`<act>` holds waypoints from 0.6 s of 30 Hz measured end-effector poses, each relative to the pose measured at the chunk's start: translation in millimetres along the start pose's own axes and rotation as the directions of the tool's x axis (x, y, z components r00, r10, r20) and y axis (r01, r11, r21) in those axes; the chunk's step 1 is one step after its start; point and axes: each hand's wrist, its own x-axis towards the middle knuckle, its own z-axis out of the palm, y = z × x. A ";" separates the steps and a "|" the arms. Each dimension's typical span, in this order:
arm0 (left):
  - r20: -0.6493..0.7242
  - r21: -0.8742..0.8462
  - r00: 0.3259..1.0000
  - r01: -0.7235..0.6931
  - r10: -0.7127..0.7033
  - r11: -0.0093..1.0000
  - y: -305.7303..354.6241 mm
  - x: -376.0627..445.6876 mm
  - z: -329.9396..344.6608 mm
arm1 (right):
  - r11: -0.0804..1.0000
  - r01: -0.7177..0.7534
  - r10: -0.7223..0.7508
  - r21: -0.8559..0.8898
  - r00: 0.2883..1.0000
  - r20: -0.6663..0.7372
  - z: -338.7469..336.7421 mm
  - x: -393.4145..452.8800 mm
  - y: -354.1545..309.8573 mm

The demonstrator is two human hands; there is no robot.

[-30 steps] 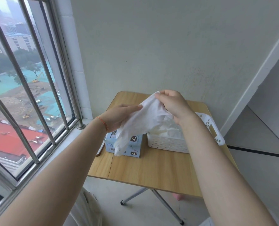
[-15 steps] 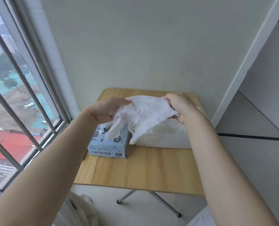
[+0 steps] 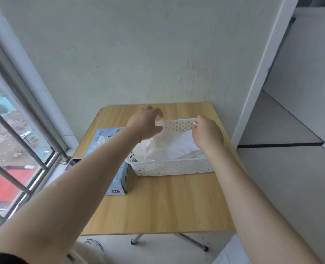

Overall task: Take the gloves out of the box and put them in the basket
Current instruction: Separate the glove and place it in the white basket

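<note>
Above basket (image 3: 174,166): left hand (image 3: 145,123) spread, holding nothing; right hand (image 3: 207,133) pinching glove (image 3: 176,147) lying inside. Left of basket, touching: box (image 3: 119,180).

White gloves (image 3: 175,147) heaped in white perforated basket (image 3: 173,166); blue box (image 3: 119,180) just beside it, glove protruding.

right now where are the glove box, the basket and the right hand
glove box (image 3: 117,184), head view, on its blue front face near the XL mark
basket (image 3: 169,167), head view, on its perforated near wall
right hand (image 3: 207,133), head view, on the back of the hand over the basket
</note>
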 end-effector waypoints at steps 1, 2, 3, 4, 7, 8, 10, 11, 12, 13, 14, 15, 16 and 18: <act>-0.058 -0.020 0.997 -0.059 0.057 0.998 1.4 -4.8 4.1 | 0.999 0.012 -0.012 -0.037 1.000 0.000 0.7 0.8 0.4; -0.089 -0.059 0.990 -0.115 0.110 0.992 4.6 -12.3 7.5 | 0.997 0.019 -0.018 -0.069 1.000 0.008 1.7 1.6 1.1; -0.084 -0.102 0.985 -0.161 0.152 0.982 7.2 -19.4 12.2 | 0.994 0.019 -0.018 -0.103 1.000 0.017 1.9 2.5 1.4; -0.052 -0.126 0.980 -0.197 0.192 0.972 10.3 -26.2 16.9 | 0.990 0.015 -0.012 -0.138 1.000 0.025 1.4 3.3 1.7; 0.096 -0.081 0.971 -0.212 0.220 0.974 11.2 -39.9 29.8 | 0.973 0.034 -0.029 -0.230 0.999 0.025 -1.6 4.1 1.8; 0.131 -0.045 0.972 -0.191 0.196 0.980 8.2 -41.8 30.7 | 0.966 0.046 -0.041 -0.256 0.999 0.026 -2.7 3.9 1.8; 0.169 -0.010 0.975 -0.145 0.145 0.989 0.2 -42.4 29.8 | 0.952 0.066 -0.056 -0.300 0.998 0.042 -4.0 3.0 2.8; 0.180 -0.011 0.975 -0.128 0.128 0.992 -3.5 -42.0 27.9 | 0.944 0.075 -0.062 -0.321 0.997 0.051 -3.8 2.6 3.9; 0.182 -0.022 0.977 -0.110 0.112 0.994 -7.2 -41.2 25.4 | 0.937 0.086 -0.069 -0.339 0.996 0.063 -2.6 2.6 5.2; 0.175 -0.043 0.980 -0.089 0.096 0.995 -10.1 -40.3 21.5 | 0.932 0.098 -0.078 -0.350 0.994 0.072 -2.1 2.4 6.2; 0.155 -0.062 0.985 -0.071 0.080 0.996 -12.3 -39.0 17.3 | 0.928 0.108 -0.086 -0.356 0.993 0.077 -1.4 2.7 7.0; 0.120 -0.066 0.990 -0.062 0.070 0.996 -13.9 -37.5 13.6 | 0.925 0.113 -0.091 -0.362 0.993 0.079 -0.7 2.9 7.6; 0.068 -0.048 0.995 -0.066 0.069 0.997 -14.2 -36.1 10.7 | 0.922 0.115 -0.092 -0.369 0.993 0.080 0.0 3.1 7.9; -0.050 -0.036 0.993 -0.112 0.110 0.993 -10.3 -35.8 9.2 | 0.918 0.115 -0.089 -0.380 0.992 0.085 1.0 2.9 7.3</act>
